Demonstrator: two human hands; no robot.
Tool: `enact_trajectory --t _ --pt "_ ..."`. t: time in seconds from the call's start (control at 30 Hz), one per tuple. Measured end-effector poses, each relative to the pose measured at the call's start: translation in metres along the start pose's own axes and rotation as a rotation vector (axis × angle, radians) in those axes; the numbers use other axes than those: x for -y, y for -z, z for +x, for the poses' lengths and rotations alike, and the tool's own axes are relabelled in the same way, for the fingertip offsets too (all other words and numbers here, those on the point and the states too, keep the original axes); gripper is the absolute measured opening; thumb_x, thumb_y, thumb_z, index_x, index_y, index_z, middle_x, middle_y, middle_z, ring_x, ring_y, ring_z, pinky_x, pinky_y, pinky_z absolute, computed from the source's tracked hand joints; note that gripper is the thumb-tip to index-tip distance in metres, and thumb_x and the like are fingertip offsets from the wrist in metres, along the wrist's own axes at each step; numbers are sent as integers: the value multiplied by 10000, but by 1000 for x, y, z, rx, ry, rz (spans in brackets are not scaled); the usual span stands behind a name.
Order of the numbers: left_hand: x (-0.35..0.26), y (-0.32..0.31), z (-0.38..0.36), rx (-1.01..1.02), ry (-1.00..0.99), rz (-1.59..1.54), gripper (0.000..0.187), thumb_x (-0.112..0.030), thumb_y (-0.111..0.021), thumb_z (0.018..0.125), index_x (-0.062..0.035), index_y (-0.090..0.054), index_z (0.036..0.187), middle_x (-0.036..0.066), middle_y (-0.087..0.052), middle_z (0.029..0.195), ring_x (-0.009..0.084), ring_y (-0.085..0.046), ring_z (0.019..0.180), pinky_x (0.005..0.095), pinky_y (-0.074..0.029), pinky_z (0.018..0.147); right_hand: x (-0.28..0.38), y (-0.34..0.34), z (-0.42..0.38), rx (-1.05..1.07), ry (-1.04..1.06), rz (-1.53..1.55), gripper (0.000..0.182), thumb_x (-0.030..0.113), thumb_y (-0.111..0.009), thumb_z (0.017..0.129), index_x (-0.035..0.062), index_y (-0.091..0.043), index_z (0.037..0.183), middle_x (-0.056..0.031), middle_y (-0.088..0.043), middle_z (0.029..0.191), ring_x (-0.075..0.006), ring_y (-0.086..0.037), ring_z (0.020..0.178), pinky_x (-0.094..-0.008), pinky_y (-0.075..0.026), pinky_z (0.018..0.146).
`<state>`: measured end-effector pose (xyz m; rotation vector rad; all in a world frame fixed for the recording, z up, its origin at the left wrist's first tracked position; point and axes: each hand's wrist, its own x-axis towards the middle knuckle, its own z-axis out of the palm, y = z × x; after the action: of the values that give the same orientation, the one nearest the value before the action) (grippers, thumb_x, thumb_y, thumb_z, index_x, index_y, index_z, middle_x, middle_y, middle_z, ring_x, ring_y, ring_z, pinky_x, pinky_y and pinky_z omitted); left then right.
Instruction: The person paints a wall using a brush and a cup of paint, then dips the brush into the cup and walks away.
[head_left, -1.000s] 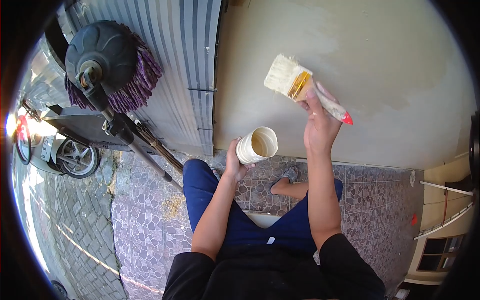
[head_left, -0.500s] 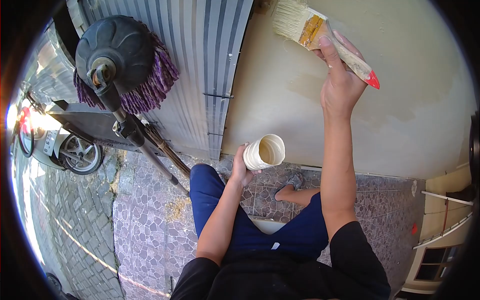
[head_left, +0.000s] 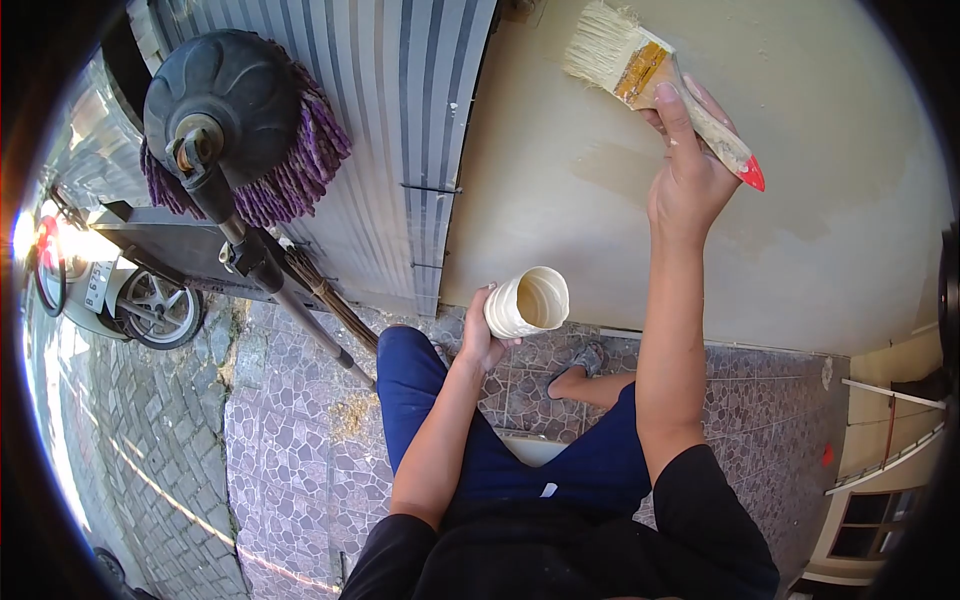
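My right hand (head_left: 692, 185) grips a wide paintbrush (head_left: 645, 70) by its handle, thumb on top. The brush has cream bristles, a paint-stained yellowish band and a red handle tip. Its bristles point up and left, overlapping the beige wall (head_left: 560, 215) in front of me. Darker, wet-looking patches show on the wall near this hand. Lower down, my left hand (head_left: 482, 335) is wrapped around a ribbed cream plastic cup (head_left: 510, 310). The cup leans to the right with its mouth facing up, and pale paint coats its inside.
A mop (head_left: 225, 110) with purple strands leans at the left beside a corrugated metal panel (head_left: 390, 130). Behind its pole is a stick broom (head_left: 335, 300). A parked motorbike (head_left: 120, 290) stands at far left. Stone-patterned tiles (head_left: 290, 440) cover the floor under me.
My right hand and the paintbrush have shifted slightly right and down along the wall. My left hand holds the cup almost where it was.
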<state>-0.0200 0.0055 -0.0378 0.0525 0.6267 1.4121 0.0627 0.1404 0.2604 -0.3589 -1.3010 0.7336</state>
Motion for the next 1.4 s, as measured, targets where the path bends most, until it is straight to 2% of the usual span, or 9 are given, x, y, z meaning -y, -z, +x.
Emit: enact_trajectory --t 0.33,0.6,0.73,0.93,1.03,1.13,1.27,1.33,1.4 --pt "1 -3 -1 -14 8 0 480 -494 -409 1029 -106 -669 1136 61 -723 870 197 -693 681 314 -515 478 -8 -25 10 111 31 2 368 68 -836 866 -140 -684 1130 -161 -730 1017 -172 -711 889 -289 -604 823" --pt "0 -2 -1 -20 12 7 472 -499 -419 1024 -114 -675 1115 54 -721 864 194 -692 683 313 -514 480 -3 4 2 -35 65 -111 366 55 -833 864 -145 -682 1131 -173 -731 1030 -180 -712 897 -314 -620 833" --pt "0 -2 -1 -36 3 41 469 -503 -426 1025 -118 -677 1120 46 -722 852 186 -693 674 311 -523 481 5 9 -8 -58 24 -74 365 55 -834 863 -150 -682 1123 -184 -731 1034 -187 -713 905 -318 -624 828" --pt "3 -5 0 -28 12 31 469 -506 -428 1025 -122 -682 1117 40 -723 844 180 -692 669 308 -520 471 -4 -13 -25 139 -32 -173 355 83 -852 857 -109 -705 1117 -139 -747 1034 -156 -708 920 -294 -606 826" --pt "4 -4 1 -21 15 24 467 -504 -428 1023 -124 -682 1118 40 -723 848 182 -691 668 307 -520 470 -6 -17 -23 165 -80 -178 380 86 -859 851 -109 -702 1137 -145 -727 1077 -152 -691 957 -284 -553 896" --pt "5 -2 3 -15 15 14 467 -501 -428 1022 -121 -682 1121 45 -723 854 186 -691 668 307 -522 471 -12 0 -13 85 -46 -166 356 76 -846 862 -105 -706 1134 -128 -747 1041 -145 -699 924 -287 -588 855" --pt "4 -3 1 5 8 25 470 -490 -425 1023 -109 -680 1127 54 -721 860 189 -691 670 310 -523 474 -9 38 -1 -43 19 -145 352 57 -846 855 -135 -694 1107 -164 -727 1060 -173 -705 914 -297 -600 831" --pt "6 -3 1 6 8 24 471 -487 -424 1023 -105 -679 1129 55 -720 860 190 -691 669 312 -523 474 -1 49 -1 -118 51 -156 373 19 -809 871 -174 -644 1144 -204 -706 1069 -209 -718 907 -362 -646 790" --pt "6 -3 1 6 3 21 472 -484 -423 1023 -101 -678 1131 56 -719 860 192 -690 668 314 -523 474 6 51 -9 -153 40 -173 370 19 -809 871 -171 -646 1144 -202 -704 1075 -206 -717 899 -353 -639 779"
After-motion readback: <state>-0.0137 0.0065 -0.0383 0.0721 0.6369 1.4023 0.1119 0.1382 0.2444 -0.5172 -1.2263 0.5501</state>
